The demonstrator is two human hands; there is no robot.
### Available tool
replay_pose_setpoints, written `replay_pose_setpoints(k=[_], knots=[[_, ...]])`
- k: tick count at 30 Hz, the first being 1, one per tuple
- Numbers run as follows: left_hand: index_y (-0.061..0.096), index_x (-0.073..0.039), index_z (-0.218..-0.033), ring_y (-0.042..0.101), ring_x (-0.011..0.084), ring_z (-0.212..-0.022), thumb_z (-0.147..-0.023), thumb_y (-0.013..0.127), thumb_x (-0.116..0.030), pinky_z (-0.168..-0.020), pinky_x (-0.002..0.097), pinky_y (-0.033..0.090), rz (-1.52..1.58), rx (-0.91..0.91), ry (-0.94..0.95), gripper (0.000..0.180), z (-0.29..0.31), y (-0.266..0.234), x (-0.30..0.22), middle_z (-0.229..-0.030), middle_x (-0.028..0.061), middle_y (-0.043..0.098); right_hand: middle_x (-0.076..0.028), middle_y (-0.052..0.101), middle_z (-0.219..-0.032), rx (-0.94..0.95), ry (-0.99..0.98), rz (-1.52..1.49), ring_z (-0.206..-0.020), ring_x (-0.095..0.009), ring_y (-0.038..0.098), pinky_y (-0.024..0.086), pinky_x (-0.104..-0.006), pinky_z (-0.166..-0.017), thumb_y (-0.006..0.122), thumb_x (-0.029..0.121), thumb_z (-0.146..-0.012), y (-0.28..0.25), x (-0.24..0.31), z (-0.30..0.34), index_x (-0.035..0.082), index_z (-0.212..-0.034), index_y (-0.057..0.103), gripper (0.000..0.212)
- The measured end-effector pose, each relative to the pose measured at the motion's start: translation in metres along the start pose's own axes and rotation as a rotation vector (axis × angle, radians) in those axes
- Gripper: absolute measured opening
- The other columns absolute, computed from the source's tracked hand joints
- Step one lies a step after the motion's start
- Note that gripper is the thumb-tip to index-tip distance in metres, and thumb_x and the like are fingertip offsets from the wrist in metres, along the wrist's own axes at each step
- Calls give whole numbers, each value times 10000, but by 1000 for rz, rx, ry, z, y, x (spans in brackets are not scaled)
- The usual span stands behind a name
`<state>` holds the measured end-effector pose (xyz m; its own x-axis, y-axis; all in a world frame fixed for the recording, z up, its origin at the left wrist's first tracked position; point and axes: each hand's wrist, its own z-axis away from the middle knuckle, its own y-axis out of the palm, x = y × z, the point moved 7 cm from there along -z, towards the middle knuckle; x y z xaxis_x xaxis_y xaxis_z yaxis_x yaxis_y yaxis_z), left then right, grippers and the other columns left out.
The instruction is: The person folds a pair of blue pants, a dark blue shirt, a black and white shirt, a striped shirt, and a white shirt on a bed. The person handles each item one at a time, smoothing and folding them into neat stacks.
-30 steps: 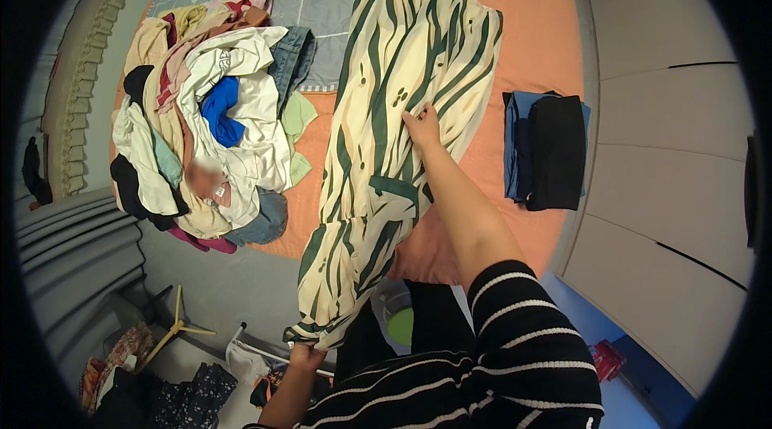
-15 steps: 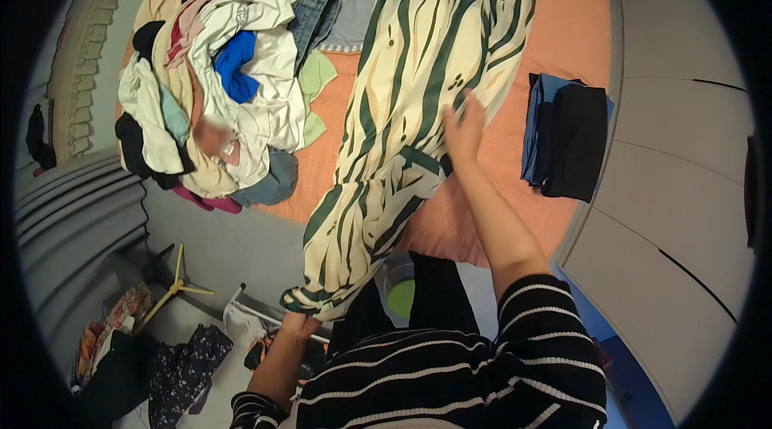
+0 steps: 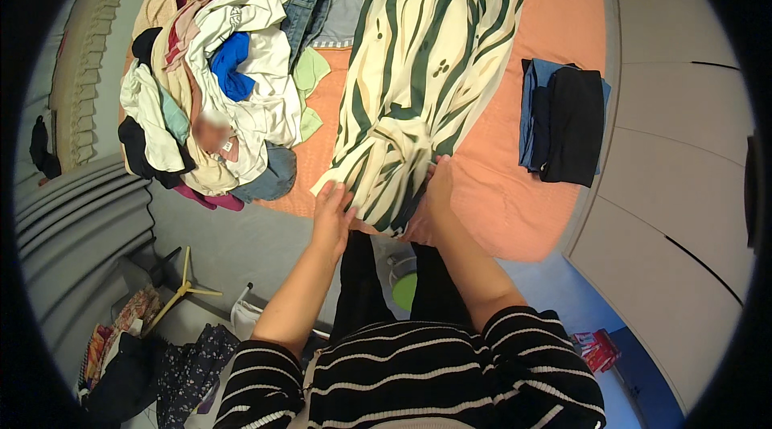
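Orange bed (image 3: pixel 515 212) fills upper view. Striped garment (image 3: pixel 426 67) lies lengthwise on it, near end at bed edge. Left hand (image 3: pixel 331 216) flat, fingers together, on garment's left corner. Right hand (image 3: pixel 430 196) pinches bunched hem. Clothes pile (image 3: pixel 217 83) left; dark folded stack (image 3: pixel 567 119) right, well apart.

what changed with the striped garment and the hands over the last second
The left hand has lifted the hanging lower end of the cream and green striped garment from below the bed edge up onto the orange bedspread. The right hand has slid from the garment's middle down to that end. The clothes pile and the folded dark stack lie as before.
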<state>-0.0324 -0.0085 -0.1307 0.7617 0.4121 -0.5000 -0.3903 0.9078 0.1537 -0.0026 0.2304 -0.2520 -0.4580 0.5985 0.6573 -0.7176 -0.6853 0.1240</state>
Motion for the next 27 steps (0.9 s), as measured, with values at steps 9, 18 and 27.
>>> replay_pose_setpoints(k=[9, 18, 27], knots=[[489, 19, -1219, 586, 236, -1015, -811, 703, -91, -861, 359, 468, -88, -148, 200, 473, -57, -50, 45, -1156, 140, 590, -236, 396, -1321, 276, -1040, 1135, -1199, -424, 383, 320, -537, -973, 653, 277, -810, 68, 59, 101, 47, -1262, 482, 536], [427, -25, -1297, 587, 299, -1053, -933, 520, -121, -859, 424, 529, 222, 11, -194, 387, -46, -42, 65, -1229, 158, 547, -204, 410, -1366, 322, -1149, 1480, -1243, -384, 402, 266, -683, -934, 633, 622, -708, 75, -7, 130, 115, -1328, 462, 819], [485, -55, -1251, 646, 292, -921, -870, 578, -150, -766, 411, 547, -41, 35, -551, 404, 34, -91, 86, -1140, 125, 615, -209, 646, -944, 959, -293, 1522, -930, -337, 622, 498, -363, -792, 674, 186, -677, 32, 17, 128, 106, -1017, 655, 351]])
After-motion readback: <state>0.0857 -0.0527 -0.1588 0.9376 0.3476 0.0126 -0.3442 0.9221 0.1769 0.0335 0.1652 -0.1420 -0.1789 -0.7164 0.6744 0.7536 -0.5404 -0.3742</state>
